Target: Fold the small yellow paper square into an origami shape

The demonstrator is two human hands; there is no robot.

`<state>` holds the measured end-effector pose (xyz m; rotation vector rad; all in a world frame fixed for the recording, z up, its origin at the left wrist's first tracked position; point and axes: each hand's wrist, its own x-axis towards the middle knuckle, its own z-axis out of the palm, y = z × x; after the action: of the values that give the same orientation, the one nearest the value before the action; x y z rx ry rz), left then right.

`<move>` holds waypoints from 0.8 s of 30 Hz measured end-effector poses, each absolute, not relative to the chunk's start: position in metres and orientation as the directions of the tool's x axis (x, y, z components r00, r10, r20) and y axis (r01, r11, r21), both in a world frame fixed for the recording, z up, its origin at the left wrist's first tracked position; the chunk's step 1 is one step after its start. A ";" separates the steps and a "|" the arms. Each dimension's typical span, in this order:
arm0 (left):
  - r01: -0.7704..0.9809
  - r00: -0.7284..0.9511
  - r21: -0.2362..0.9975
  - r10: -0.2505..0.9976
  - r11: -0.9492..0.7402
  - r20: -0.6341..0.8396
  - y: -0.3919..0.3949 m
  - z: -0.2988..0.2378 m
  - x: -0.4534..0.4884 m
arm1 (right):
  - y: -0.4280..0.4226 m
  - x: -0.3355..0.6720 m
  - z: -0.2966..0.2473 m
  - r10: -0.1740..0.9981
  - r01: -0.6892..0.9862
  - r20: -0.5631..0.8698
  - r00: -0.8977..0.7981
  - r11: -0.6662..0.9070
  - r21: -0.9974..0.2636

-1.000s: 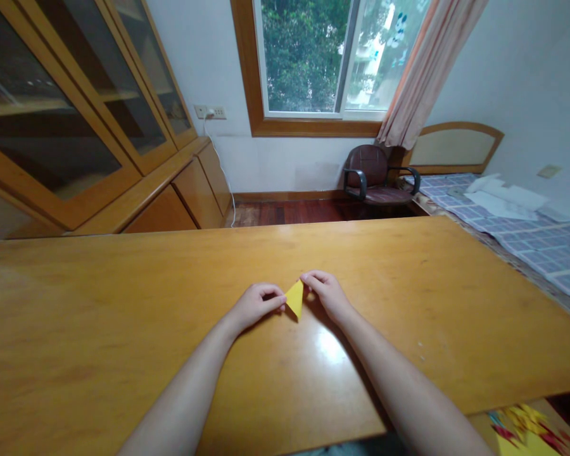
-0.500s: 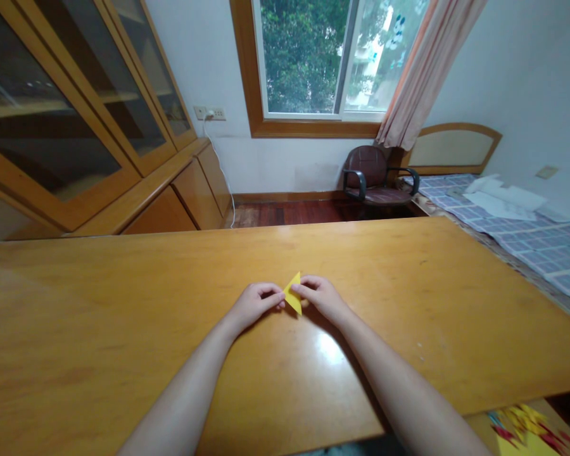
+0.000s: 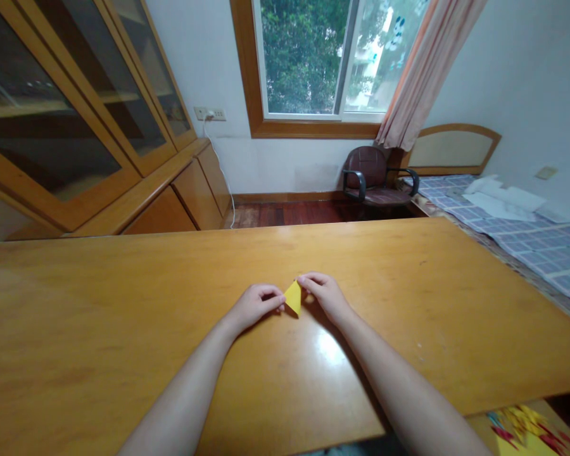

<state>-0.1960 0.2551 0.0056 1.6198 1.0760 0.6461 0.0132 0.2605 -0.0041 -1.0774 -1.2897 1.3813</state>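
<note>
Paper (image 3: 292,298), one small yellow piece, is held over the middle of the table (image 3: 123,316). We count two hands on it, one table beneath, one glass-doored cabinet (image 3: 90,107) past the table's left end, and one window (image 3: 304,57) beyond its far edge. One pink curtain (image 3: 425,76) and one dark red chair (image 3: 368,180) are beyond the table's far edge too, toward the right; one bed (image 3: 541,234) lies along the table's right side. By the table's near edge, at the right, we see one heap of yellow, red and blue pieces (image 3: 527,421), too jumbled for us to count.

Our paper is bright, plain yellow and roughly triangular, with a corner toward the table's left end, another toward its far edge, and a point toward its near edge. It is tilted, and we cannot tell whether that point touches the table, nor how many layers the paper has.

Our left hand (image 3: 258,303) pinches the left corner between thumb and fingertips. Our right hand (image 3: 326,292) has thumb and fingertips closed on the upper corner, the one nearest the table's far edge. Both our forearms reach in from the table's near edge.
</note>
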 end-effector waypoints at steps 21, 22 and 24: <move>0.291 0.386 0.956 0.919 -0.042 -0.077 0.257 0.001 -0.198 | 0.263 0.011 -0.007 0.974 -0.034 0.015 -0.226 0.007 -0.999; 0.290 0.386 0.956 0.920 -0.048 -0.071 0.257 -0.001 -0.198 | 0.261 0.010 -0.006 0.964 0.002 0.020 -0.265 0.021 -1.000; 0.289 0.385 0.956 0.921 -0.052 -0.066 0.258 -0.003 -0.199 | 0.259 0.010 -0.003 0.956 0.061 0.007 -0.293 0.026 -0.998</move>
<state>-0.1986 0.2579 -0.0035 1.5790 1.1086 0.7435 0.0098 0.2593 -0.0035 -1.0888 -1.4823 1.3811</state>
